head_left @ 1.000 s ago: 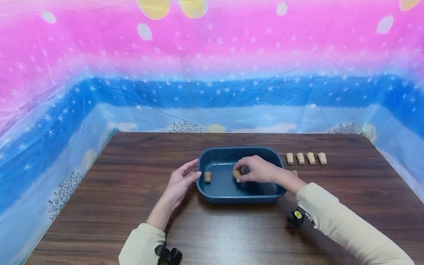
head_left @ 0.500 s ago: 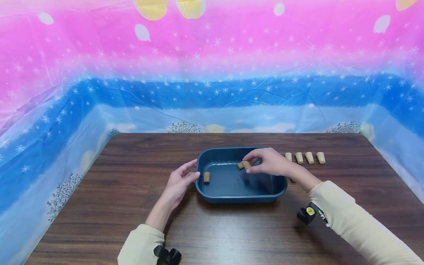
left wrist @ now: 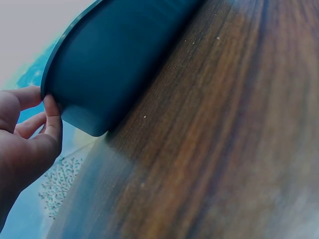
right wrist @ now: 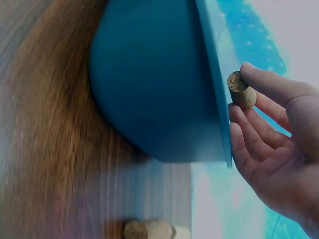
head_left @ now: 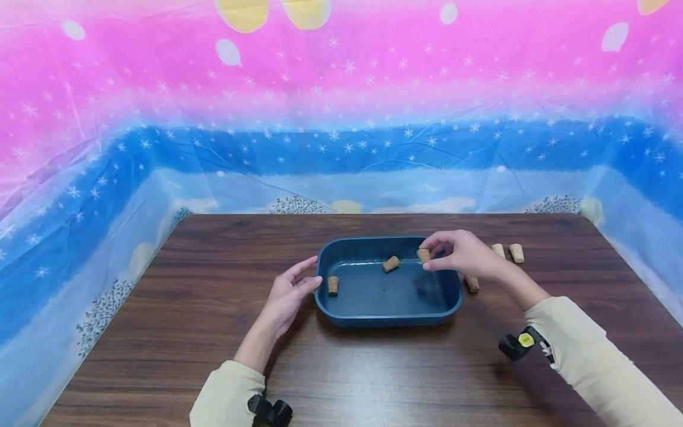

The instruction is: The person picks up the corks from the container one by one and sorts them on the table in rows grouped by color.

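Note:
A dark blue rectangular tray [head_left: 389, 321] stands on the table. My right hand [head_left: 466, 255] pinches a tapered cork [head_left: 424, 255] between thumb and fingers over the tray's far right part; this cork [right wrist: 242, 90] shows beside the tray rim in the right wrist view. Two more corks lie inside: one cork [head_left: 333, 286] near the left wall, another cork [head_left: 391, 264] tilted near the far wall. My left hand [head_left: 288, 293] touches the tray's left rim with thumb and index finger extended; the left wrist view shows its fingertips [left wrist: 49, 99] right at the rim.
Right of the tray, a brown cork [head_left: 472, 284] lies close to its wall. Behind my right hand, two pale corks [head_left: 516, 253] show in a row; the hand covers the rest of that row. A patterned cloth [head_left: 341, 148] hangs round the table's [head_left: 213, 332] far side.
My right hand has moved right and away with its cork, from the tray's middle to its far right part. The cork near the far wall has come into view. My left hand stays put.

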Action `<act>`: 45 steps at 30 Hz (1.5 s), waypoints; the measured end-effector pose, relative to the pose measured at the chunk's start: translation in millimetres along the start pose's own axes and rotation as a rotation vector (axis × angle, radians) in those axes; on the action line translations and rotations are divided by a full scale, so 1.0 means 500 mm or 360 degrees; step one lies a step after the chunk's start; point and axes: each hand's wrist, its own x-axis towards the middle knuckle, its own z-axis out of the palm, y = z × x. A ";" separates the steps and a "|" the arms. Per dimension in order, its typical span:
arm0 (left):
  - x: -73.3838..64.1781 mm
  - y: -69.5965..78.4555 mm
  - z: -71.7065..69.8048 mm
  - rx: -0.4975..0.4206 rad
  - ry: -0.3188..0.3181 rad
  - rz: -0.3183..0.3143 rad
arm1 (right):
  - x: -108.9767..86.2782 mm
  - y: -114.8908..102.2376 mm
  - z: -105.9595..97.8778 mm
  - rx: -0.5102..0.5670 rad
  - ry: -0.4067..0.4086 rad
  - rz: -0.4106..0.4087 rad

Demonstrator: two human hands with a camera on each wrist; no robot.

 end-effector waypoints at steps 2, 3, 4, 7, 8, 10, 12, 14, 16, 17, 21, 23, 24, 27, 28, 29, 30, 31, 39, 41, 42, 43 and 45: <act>0.000 0.000 0.000 0.0003 0.0001 -0.0003 | -0.008 0.006 -0.009 0.0011 0.0026 0.0031; 0.000 0.000 0.000 0.0002 0.0001 -0.0003 | -0.012 0.009 -0.013 0.0024 0.0036 0.0048; 0.000 0.000 0.000 0.0004 0.0002 -0.0004 | -0.016 0.012 -0.017 0.0043 0.0044 0.0060; 0.000 0.000 0.001 0.0002 0.0007 -0.0009 | -0.027 0.024 -0.027 0.0137 0.0053 0.0089; 0.001 0.000 0.001 0.0000 0.0007 -0.0009 | -0.031 0.028 -0.030 0.0159 0.0059 0.0093; 0.001 -0.001 0.001 -0.0003 0.0007 -0.0010 | -0.038 0.036 -0.036 0.0196 0.0073 0.0098; 0.002 -0.002 0.000 -0.0008 0.0005 -0.0011 | -0.043 0.041 -0.043 0.0197 0.0093 0.0102; 0.002 -0.002 0.000 -0.0011 0.0001 -0.0010 | -0.049 0.046 -0.050 0.0184 0.0113 0.0108; 0.002 -0.002 0.000 -0.0016 -0.0003 -0.0010 | -0.055 0.051 -0.058 0.0166 0.0128 0.0117; 0.002 -0.002 0.000 -0.0018 -0.0004 -0.0010 | -0.058 0.054 -0.062 0.0151 0.0134 0.0122; 0.002 -0.002 0.001 -0.0018 -0.0008 -0.0006 | -0.073 0.069 -0.073 0.0138 0.0125 0.0167; 0.002 -0.002 0.002 -0.0016 -0.0008 -0.0008 | -0.080 0.078 -0.076 0.0119 0.0109 0.0186; 0.002 -0.002 0.002 -0.0017 -0.0006 -0.0008 | -0.083 0.083 -0.078 0.0105 0.0105 0.0190; 0.002 -0.001 0.002 -0.0013 0.0004 -0.0012 | -0.091 0.100 -0.080 0.0045 0.0099 0.0185; 0.002 -0.001 0.002 -0.0013 0.0007 -0.0011 | -0.094 0.105 -0.081 0.0035 0.0101 0.0185; 0.002 -0.001 0.002 -0.0009 0.0009 -0.0009 | -0.097 0.111 -0.081 0.0034 0.0101 0.0192; 0.001 -0.001 0.002 -0.0006 0.0011 -0.0009 | -0.100 0.117 -0.081 0.0034 0.0102 0.0196; 0.001 -0.001 0.001 -0.0002 0.0012 -0.0009 | -0.103 0.122 -0.081 0.0041 0.0097 0.0202; 0.002 -0.003 0.001 -0.0001 0.0010 -0.0009 | -0.123 0.165 -0.075 -0.0013 0.0064 0.0231; 0.001 -0.003 0.001 0.0000 0.0011 -0.0011 | -0.126 0.174 -0.073 -0.0017 0.0064 0.0247; 0.001 -0.002 0.001 0.0001 0.0011 -0.0012 | -0.128 0.178 -0.072 -0.0015 0.0066 0.0262; 0.001 -0.002 0.001 0.0002 0.0012 -0.0012 | -0.129 0.182 -0.070 -0.0016 0.0064 0.0275; 0.001 -0.002 0.001 0.0003 0.0013 -0.0012 | -0.132 0.188 -0.068 -0.0012 0.0056 0.0293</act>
